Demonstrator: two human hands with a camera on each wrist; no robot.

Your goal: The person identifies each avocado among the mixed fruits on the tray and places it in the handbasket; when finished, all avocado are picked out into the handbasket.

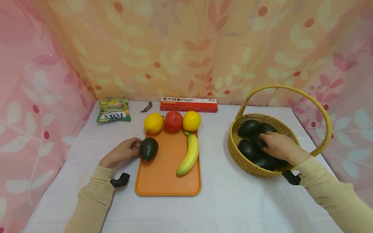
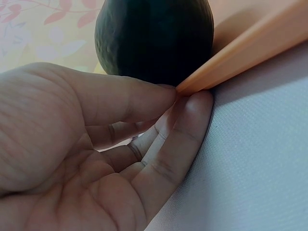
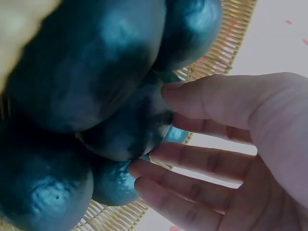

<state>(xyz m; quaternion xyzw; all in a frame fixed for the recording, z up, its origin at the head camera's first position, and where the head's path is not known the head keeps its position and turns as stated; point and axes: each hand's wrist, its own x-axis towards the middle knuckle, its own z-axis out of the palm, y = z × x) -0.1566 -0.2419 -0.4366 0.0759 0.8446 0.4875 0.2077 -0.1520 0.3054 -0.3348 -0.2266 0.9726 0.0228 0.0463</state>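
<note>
With thumb and fingers my left hand (image 1: 123,152) pinches the left rim of the orange tray (image 1: 167,183); the left wrist view shows the thumb above the rim and fingertips below. Right beside it, a dark green avocado (image 1: 149,149) lies on the tray. My right hand (image 1: 278,145) reaches into a woven basket (image 1: 239,163) holding several dark avocados. In the right wrist view, its nearly straight thumb and fingers are spread at one end of a middle avocado (image 3: 132,122). A banana (image 1: 190,155) lies along the tray's right side.
Two yellow fruits, left (image 1: 153,123) and right (image 1: 191,121), flank a red fruit (image 1: 173,121) at the tray's far end. Behind are a green snack bag (image 1: 113,110), a small brown object (image 1: 147,107) and a red pasta box (image 1: 188,105). The basket's tall handle (image 1: 327,123) arches on the right.
</note>
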